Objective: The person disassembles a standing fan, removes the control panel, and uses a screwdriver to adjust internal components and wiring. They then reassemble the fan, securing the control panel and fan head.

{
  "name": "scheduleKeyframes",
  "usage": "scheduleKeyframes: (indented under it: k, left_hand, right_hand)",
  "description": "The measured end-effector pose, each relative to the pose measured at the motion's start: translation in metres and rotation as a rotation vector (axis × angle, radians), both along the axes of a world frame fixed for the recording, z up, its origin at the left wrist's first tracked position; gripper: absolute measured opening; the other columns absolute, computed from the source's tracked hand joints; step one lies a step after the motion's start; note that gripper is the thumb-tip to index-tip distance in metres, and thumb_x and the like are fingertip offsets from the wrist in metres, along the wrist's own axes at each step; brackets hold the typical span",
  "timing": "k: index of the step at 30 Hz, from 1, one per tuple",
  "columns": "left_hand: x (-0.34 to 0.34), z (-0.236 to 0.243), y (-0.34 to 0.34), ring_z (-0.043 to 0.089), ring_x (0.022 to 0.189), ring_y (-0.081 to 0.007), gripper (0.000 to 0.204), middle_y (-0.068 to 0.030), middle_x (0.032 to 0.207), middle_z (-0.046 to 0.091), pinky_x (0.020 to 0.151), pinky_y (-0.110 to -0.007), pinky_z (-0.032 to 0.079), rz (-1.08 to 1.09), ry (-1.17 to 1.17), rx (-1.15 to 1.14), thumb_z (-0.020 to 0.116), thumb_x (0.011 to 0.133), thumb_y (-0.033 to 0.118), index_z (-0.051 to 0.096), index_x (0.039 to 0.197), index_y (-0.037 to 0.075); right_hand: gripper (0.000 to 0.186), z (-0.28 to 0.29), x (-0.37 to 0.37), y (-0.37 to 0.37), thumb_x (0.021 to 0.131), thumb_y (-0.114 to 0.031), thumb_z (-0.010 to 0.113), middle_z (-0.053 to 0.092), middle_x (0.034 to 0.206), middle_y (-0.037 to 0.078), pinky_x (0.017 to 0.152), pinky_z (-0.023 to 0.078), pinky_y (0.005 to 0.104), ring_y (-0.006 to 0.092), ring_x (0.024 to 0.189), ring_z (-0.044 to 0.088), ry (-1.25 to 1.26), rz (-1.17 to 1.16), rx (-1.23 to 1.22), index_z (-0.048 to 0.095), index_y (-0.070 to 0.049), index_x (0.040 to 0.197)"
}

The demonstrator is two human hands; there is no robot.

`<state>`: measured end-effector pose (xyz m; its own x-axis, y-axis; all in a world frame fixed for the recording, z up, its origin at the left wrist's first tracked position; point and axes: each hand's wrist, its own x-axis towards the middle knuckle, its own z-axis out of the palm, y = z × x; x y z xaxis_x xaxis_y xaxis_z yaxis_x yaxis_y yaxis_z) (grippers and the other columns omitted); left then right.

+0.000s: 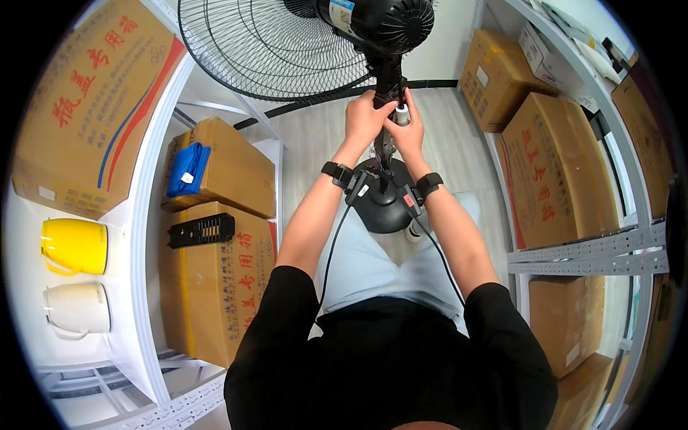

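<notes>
A black standing fan (405, 30) is in front of me, its wire guard (261, 61) turned to the left. Its pole (385, 147) runs down to a round black base (387, 213) on the floor between my legs. My left hand (364, 120) is closed around the left side of the pole, just below the motor housing. My right hand (408, 133) grips the right side, with a finger stretched up along it. Between that finger and thumb shows a small white cylindrical piece (403, 115); its kind I cannot make out. Both palms are hidden.
Metal shelves (584, 258) with cardboard boxes (559, 172) stand on my right. The left shelving holds more boxes (215, 287), a blue folded cloth (188, 170), a black slotted part (202, 231), a yellow kettle (75, 246) and a white kettle (77, 309). Cables hang from both wrist devices.
</notes>
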<state>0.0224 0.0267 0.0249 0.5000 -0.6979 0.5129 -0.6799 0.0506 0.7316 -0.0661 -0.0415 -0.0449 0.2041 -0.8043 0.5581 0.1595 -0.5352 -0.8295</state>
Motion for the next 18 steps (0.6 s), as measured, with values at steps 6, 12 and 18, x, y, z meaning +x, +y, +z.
scheduleKeyframes:
  k: [6,12,18]
  left_hand:
    - [0.0,0.006,-0.009,0.064,0.06,-0.0289,0.038,-0.0161,0.066,0.064,0.055,-0.037,0.047,0.065,-0.003,-0.008,0.075,0.075,0.033,0.065,0.082,-0.002]
    - [0.021,-0.005,-0.038,0.062,0.058,-0.0312,0.034,-0.0168,0.063,0.061,0.053,-0.04,0.046,0.121,-0.103,-0.01,0.07,0.08,0.029,0.06,0.082,-0.003]
    - [0.025,-0.011,-0.047,0.061,0.056,-0.0331,0.039,-0.0171,0.061,0.06,0.053,-0.04,0.046,0.125,-0.133,0.013,0.07,0.08,0.034,0.058,0.077,-0.004]
  right_hand:
    - [0.084,0.003,0.003,-0.036,0.064,-0.02,0.082,0.06,0.124,0.011,0.095,0.043,0.0303,0.0159,0.11,0.056,0.07,0.26,0.12,0.046,-0.01,0.139]
    - [0.081,0.018,0.013,-0.071,0.067,-0.017,0.081,0.062,0.083,0.0,0.049,0.043,0.0201,0.0049,0.059,0.052,0.161,0.463,0.252,0.045,-0.011,0.139]
    - [0.082,0.012,0.013,-0.085,0.066,-0.022,0.083,0.059,0.072,-0.003,0.048,0.04,0.0207,0.0045,0.055,0.05,0.141,0.482,0.171,0.046,-0.013,0.139]
